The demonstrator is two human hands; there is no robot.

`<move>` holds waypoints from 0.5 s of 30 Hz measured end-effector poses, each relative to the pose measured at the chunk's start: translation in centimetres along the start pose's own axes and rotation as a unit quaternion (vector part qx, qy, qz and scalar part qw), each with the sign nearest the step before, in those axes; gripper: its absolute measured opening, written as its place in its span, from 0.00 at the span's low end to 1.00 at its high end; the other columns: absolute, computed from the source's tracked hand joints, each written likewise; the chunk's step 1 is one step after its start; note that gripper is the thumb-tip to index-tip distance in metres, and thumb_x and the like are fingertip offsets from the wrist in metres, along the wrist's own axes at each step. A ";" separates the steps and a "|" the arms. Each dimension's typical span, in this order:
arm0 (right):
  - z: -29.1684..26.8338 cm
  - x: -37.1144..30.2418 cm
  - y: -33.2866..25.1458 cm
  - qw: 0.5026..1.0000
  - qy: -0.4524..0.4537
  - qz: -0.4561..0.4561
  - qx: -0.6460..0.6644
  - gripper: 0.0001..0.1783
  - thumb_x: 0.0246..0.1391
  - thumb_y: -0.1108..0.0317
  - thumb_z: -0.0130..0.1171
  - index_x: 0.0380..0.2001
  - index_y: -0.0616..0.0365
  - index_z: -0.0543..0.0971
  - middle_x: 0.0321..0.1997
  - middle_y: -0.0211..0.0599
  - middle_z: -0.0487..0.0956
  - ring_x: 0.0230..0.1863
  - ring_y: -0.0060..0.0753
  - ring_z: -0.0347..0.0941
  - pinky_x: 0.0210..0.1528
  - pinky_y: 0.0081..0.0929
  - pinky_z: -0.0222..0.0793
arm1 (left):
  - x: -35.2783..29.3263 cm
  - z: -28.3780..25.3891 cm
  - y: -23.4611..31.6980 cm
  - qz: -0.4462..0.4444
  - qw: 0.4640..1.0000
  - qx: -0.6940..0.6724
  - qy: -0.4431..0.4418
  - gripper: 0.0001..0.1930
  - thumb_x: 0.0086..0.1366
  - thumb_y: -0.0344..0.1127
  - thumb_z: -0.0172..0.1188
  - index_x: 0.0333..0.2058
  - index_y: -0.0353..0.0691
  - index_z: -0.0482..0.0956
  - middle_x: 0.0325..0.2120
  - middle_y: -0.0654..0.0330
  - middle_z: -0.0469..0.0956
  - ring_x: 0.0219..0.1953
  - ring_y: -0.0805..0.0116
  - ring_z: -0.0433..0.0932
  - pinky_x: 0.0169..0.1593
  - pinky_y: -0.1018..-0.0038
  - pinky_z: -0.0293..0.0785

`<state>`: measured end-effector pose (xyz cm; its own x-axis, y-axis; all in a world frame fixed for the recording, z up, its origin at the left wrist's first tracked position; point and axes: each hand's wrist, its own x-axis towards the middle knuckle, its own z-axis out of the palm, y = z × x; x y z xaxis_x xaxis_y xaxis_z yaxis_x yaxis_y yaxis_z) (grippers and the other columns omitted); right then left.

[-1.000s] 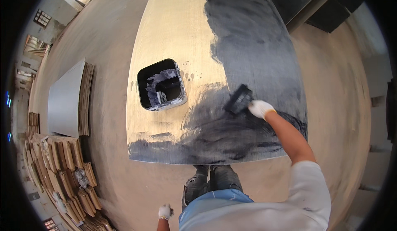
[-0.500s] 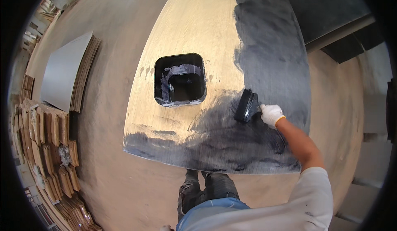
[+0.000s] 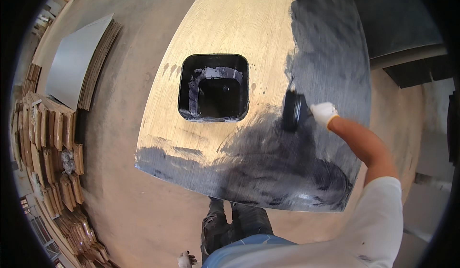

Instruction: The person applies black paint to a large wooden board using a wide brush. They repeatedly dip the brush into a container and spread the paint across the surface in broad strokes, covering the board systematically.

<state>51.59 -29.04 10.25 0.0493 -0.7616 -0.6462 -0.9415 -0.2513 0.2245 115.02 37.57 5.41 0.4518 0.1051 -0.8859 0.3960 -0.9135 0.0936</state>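
My right hand (image 3: 325, 113), in a white glove with a yellow cuff edge, is closed round the handle of a wide black paintbrush (image 3: 292, 110). Its bristles touch the pale wood-grained panel (image 3: 230, 23) along the border between bare wood and dark coating (image 3: 330, 62). To the brush's left, a square black bucket (image 3: 184, 88) stands on the panel, its inner walls smeared and dark liquid inside. My left hand (image 3: 186, 260), gloved too, hangs low by my leg at the bottom edge; its fingers are loosely apart and nothing shows in them.
Stacked grey-topped sheets (image 3: 76, 59) stand on the floor at the left, with several bundles of brown wrapped boards (image 3: 50, 134) nearer. Dark panels (image 3: 400, 21) lie at the far right. Brown floor (image 3: 139, 205) surrounds the panel; drips mark the wood beside the bucket.
My right hand and the brush have moved away from me and slightly right, along the coating's border. More of my left hand shows at the bottom. The whole view has shifted a little.
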 end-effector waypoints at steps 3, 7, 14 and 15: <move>0.8 1.4 0.3 0.996 0.019 0.087 -0.003 0.13 0.60 0.65 0.52 0.44 0.55 0.81 0.43 0.45 0.85 0.46 0.53 0.83 0.48 0.47 0.77 | 0.3 1.9 0.5 -0.007 0.998 0.052 -0.030 0.18 0.68 0.39 0.52 0.51 0.34 0.70 0.23 0.46 0.78 0.14 0.52 0.76 0.15 0.60 0.74; -1.5 4.7 2.6 0.995 0.042 0.071 -0.060 0.09 0.57 0.68 0.57 0.36 0.53 0.85 0.38 0.43 0.86 0.42 0.46 0.85 0.43 0.48 0.79 | 1.7 2.6 2.9 0.039 0.993 0.103 -0.048 0.16 0.68 0.39 0.52 0.49 0.33 0.71 0.23 0.47 0.78 0.14 0.53 0.76 0.14 0.60 0.74; -0.5 1.5 1.4 0.996 0.046 0.049 -0.066 0.12 0.57 0.70 0.56 0.41 0.50 0.84 0.39 0.44 0.86 0.42 0.48 0.85 0.44 0.45 0.79 | 1.5 1.9 4.4 0.057 0.996 0.063 -0.013 0.16 0.70 0.40 0.51 0.49 0.34 0.73 0.23 0.49 0.79 0.14 0.56 0.76 0.16 0.62 0.76; -0.1 1.7 1.4 0.995 0.026 0.049 -0.082 0.12 0.56 0.70 0.56 0.41 0.51 0.84 0.39 0.44 0.86 0.43 0.47 0.85 0.44 0.46 0.79 | 1.4 2.4 4.8 0.062 0.993 0.093 -0.023 0.17 0.70 0.40 0.52 0.50 0.34 0.73 0.23 0.49 0.79 0.13 0.56 0.76 0.16 0.62 0.76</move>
<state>50.35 -30.72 9.53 -0.0180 -0.8160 -0.5778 -0.8761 -0.2657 0.4024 115.63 32.36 3.49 0.4493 -0.0275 -0.8929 0.1828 -0.9756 0.1220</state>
